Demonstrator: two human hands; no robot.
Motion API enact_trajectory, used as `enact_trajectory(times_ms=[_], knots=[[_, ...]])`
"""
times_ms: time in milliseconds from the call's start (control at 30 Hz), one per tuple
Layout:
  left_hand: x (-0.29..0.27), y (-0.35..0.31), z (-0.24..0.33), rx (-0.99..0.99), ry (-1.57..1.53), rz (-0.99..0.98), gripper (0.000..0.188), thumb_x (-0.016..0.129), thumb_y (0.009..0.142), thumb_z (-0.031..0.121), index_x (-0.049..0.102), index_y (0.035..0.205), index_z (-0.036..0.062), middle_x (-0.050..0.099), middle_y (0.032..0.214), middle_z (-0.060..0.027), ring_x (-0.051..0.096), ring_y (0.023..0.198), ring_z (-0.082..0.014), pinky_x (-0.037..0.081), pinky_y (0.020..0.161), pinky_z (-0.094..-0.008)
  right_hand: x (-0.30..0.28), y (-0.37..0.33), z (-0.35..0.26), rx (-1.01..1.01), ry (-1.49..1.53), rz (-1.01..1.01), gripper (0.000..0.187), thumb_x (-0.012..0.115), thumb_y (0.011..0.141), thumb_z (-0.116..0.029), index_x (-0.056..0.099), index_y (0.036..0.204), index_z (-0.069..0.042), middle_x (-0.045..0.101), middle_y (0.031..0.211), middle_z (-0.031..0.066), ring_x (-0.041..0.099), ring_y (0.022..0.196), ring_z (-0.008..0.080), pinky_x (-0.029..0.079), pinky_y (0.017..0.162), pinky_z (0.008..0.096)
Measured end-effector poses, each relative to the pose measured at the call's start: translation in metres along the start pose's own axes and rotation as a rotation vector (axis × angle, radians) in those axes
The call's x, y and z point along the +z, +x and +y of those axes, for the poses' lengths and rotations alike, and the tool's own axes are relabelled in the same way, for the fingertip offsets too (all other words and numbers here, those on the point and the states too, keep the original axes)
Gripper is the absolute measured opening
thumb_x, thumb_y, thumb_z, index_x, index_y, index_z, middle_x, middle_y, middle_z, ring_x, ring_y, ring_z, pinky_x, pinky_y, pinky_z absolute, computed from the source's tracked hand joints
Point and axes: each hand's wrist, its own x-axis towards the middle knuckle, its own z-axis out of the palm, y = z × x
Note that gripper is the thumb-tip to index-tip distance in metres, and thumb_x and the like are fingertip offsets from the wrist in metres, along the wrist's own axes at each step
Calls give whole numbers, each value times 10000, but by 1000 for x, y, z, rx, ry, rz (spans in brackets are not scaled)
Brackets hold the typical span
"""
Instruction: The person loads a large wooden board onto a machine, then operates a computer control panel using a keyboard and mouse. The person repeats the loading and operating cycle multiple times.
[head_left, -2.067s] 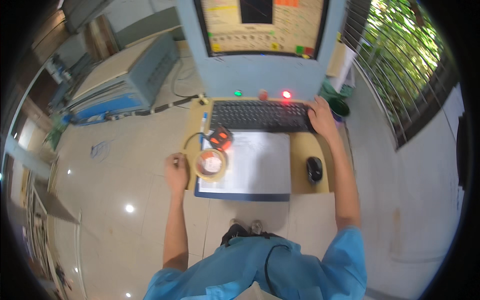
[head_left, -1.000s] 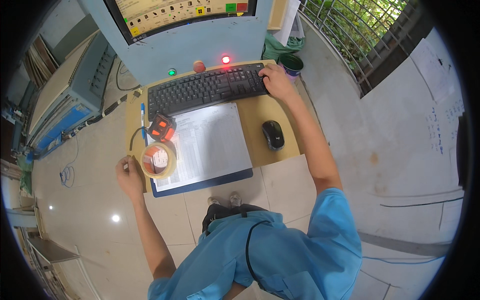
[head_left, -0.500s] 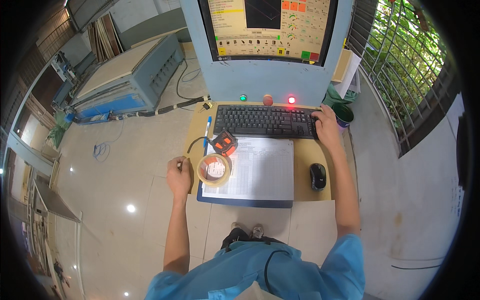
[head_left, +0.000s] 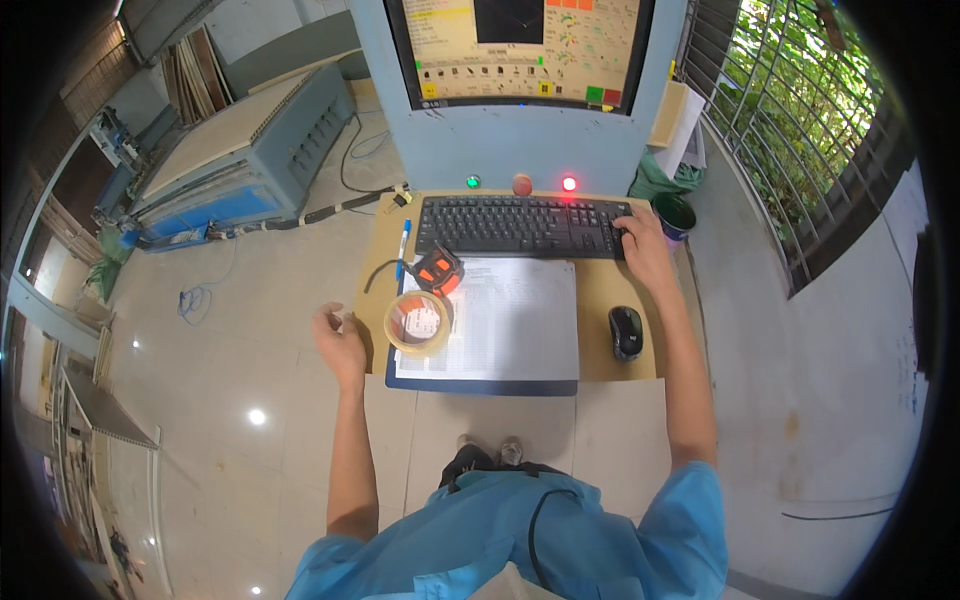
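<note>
My right hand [head_left: 645,245] reaches over the right end of the black keyboard [head_left: 520,228], fingers touching the number pad and holding nothing. Loosely curled, with thumb and fingers apart, my left hand [head_left: 341,345] is empty beside the desk's left edge. Nearest to it lies a roll of tape [head_left: 394,333] on a printed sheet [head_left: 520,325] over a dark blue clipboard [head_left: 480,387]. Behind the roll is a black and orange tape measure [head_left: 440,271], and a blue and white pen [head_left: 404,243] lies to its left. A black mouse [head_left: 626,335] rests right of the sheet.
A lit monitor [head_left: 520,88] sits in a blue-grey cabinet [head_left: 490,145] with a green light, a red button and a red light. A dark bucket [head_left: 674,212] stands right of the desk. At the left is a large flatbed machine [head_left: 250,155]; cables cross the floor.
My left hand has moved left, off the desk's edge, and its fingers have loosened. My right fingers have shifted on the number pad. The whole view has tilted slightly.
</note>
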Motion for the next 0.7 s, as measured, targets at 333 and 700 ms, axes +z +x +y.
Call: enact_trajectory(times_ms=[333, 700], knots=[[-1, -8, 22, -48, -136, -112, 242, 690, 917, 53, 651, 1150, -3, 630, 822, -21, 586, 765, -127, 491, 726, -284, 12, -4, 9, 42, 41, -43, 268, 540, 884, -87, 726, 1074, -53, 582, 1332, 284, 493, 1305, 446, 382, 1131, 488], [-3, -7, 28, -70, -92, -115, 238, 674, 932, 94, 667, 1146, -8, 701, 879, -71, 636, 800, -164, 513, 771, -312, 37, 0, -3, -17, 86, -39, 278, 568, 879, -82, 722, 1111, -88, 551, 1389, 280, 459, 1352, 449, 369, 1151, 489]])
